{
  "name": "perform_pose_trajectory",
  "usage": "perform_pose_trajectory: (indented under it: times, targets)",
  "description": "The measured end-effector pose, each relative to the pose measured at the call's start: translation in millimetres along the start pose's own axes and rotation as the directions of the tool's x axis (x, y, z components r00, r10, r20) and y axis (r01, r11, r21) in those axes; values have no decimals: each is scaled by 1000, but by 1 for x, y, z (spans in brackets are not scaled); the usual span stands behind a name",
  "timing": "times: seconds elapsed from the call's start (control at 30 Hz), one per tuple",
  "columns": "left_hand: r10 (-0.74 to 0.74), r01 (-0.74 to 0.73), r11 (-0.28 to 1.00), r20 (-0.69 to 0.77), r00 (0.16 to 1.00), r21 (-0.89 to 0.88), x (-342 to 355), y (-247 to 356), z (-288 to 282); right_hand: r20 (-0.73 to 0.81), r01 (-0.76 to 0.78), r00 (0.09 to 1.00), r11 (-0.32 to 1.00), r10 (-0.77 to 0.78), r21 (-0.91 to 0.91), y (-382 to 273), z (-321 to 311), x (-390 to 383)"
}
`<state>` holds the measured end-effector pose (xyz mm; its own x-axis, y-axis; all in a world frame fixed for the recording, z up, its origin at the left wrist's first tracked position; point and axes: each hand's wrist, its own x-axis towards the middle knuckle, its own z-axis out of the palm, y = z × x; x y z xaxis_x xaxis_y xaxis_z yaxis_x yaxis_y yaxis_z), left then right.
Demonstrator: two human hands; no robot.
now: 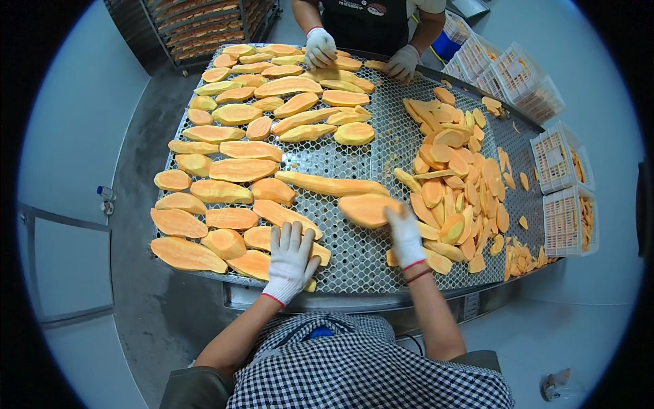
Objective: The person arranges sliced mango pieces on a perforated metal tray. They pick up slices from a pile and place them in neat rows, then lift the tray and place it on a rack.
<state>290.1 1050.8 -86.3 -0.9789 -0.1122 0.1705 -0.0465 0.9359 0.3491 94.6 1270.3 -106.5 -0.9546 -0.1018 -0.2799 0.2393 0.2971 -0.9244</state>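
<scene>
Both my hands wear white knitted gloves. My left hand [289, 262] lies with fingers spread on slices at the near edge of the mesh tray [327, 161], over an orange sweet potato slice [317, 253]. My right hand [405, 237] grips the right end of a broad, slightly blurred sweet potato slice [368, 210] above the mesh. Just beyond it lies a long narrow slice [332, 184]. Rows of flat slices [235, 170] cover the tray's left side. To the right of my right hand rises a loose heap of slices [453, 191].
Opposite, a co-worker in a dark apron has a gloved left-side hand [320, 49] on slices and another gloved hand [403, 63] by the table's far edge. White plastic crates [553, 160] stand at right. A loaded rack [204, 27] stands at far left. Small scraps [521, 259] lie near right.
</scene>
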Motion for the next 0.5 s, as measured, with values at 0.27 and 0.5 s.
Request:
perform_pose_trajectory:
  times: [0.27,0.5]
  targets:
    - [-12,12,999,7,1000,38,-5,-3,7,403,645,750,445,-525,-621,20,53,-38]
    - [-10,6,996,43,999,91,-4,-1,11,377,665,747,625,-548,-408,-4,70,-28]
